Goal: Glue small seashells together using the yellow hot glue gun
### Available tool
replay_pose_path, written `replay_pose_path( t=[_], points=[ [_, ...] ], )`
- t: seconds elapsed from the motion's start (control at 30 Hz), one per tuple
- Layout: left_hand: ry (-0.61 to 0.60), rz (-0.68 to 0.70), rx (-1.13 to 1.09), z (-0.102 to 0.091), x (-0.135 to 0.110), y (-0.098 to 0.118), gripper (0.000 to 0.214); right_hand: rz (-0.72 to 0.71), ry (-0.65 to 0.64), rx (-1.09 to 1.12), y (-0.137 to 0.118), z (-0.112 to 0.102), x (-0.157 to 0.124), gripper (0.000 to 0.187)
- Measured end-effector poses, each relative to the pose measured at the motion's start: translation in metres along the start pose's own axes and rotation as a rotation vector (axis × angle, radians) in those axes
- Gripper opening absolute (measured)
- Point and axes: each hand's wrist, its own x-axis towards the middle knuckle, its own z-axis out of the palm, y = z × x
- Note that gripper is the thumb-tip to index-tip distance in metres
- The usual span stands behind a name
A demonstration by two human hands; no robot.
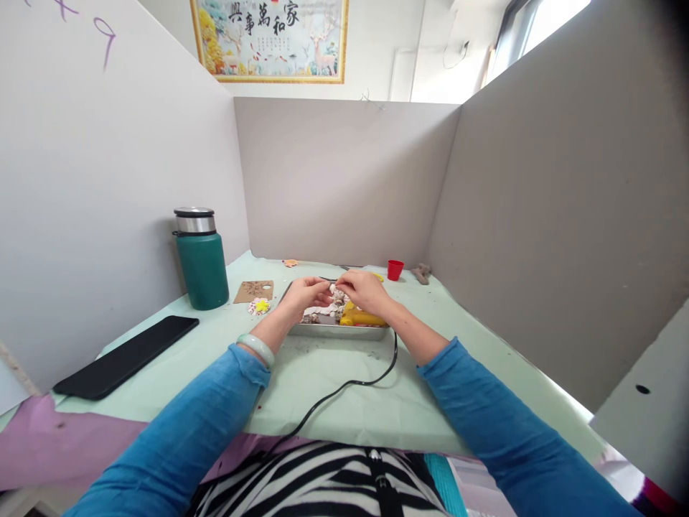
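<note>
My left hand (306, 294) and my right hand (364, 289) meet above a metal tray (323, 329) on the pale green table cover. Both hands are closed in a pinch on a small whitish piece (336, 290) held between their fingertips; what it is I cannot make out. In the tray lie small shells or beads and a yellow glue gun (359, 317), just under my right hand. Its black cord (344, 388) runs off the tray toward my body. A pale bangle sits on my left wrist.
A green flask (202, 260) with a steel lid stands at the left. A black phone (126, 356) lies near the left edge. A brown card (254, 291) and a flower piece (260, 306) lie beside the tray. A red cup (395, 269) stands behind. Grey partitions wall three sides.
</note>
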Motion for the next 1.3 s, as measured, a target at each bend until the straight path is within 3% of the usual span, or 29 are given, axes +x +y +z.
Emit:
replay_pose_path(
  t=[0.67,1.03,1.3],
  points=[
    [-0.018,-0.008,-0.041,-0.004,0.003,-0.005,0.019,0.006,-0.024,0.050,0.000,0.002,0.000,0.019],
    [-0.040,-0.021,-0.061,-0.002,0.004,-0.004,0.023,0.244,-0.143,0.332,-0.002,-0.006,0.001,0.022],
    [-0.043,-0.014,-0.029,-0.004,0.005,-0.006,0.023,0.303,-0.139,0.363,-0.004,-0.008,0.001,0.023]
  ],
)
